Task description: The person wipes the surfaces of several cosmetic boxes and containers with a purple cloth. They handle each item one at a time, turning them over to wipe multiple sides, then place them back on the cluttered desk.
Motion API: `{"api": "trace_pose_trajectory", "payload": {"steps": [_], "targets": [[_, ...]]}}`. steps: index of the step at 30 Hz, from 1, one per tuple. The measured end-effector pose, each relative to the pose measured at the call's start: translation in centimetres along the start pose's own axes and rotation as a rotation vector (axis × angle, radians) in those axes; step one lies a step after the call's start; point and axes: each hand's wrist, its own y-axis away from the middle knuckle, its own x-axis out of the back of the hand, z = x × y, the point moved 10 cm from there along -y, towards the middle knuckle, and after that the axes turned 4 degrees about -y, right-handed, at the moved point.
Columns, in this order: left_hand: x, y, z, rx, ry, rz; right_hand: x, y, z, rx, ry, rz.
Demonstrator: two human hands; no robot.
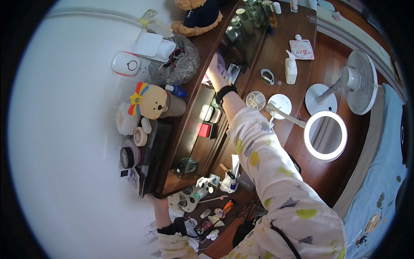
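Note:
My right hand (pixel 212 64) reaches into the open compartment of a dark wooden cabinet, with a purple cloth (pixel 221 66) bunched around it; the shelf edge hides its fingertips. A black band circles that wrist. My left hand (pixel 157 201) is at the near end of the cabinet's top shelf (pixel 181 129), by a dark box, its fingers mostly hidden. Inside the compartment, a white cushion compact (pixel 206 112) and a red box (pixel 204 130) lie nearest the right forearm. A glass jar (pixel 188 165) stands further down. Glass bottles (pixel 247 19) stand beyond the cloth.
The top shelf holds a teddy bear (pixel 199 16), crystal bowl (pixel 181 61) and bear-faced tumbler (pixel 155 102). On the desk are a smartwatch (pixel 267 77), pump bottle (pixel 291 69) and lit ring mirror (pixel 325 136). A white fan (pixel 359 81) stands right. Small items crowd the lower surface.

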Motion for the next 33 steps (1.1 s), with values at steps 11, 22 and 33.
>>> {"api": "trace_pose_trajectory", "payload": {"steps": [11, 22, 33], "targets": [[-0.7, -0.1, 0.1, -0.027, 0.076, -0.038, 0.0, 1.3, -1.4, 0.038, 0.055, -0.003], [-2.2, -1.0, 0.3, -0.067, 0.117, -0.165, -2.4, 18.3, -4.6, 0.032, 0.111, -0.15], [-3.0, -0.9, 0.4, -0.067, 0.176, -0.206, -3.2, 29.3, -9.5, 0.006, -0.028, -0.701]]}}
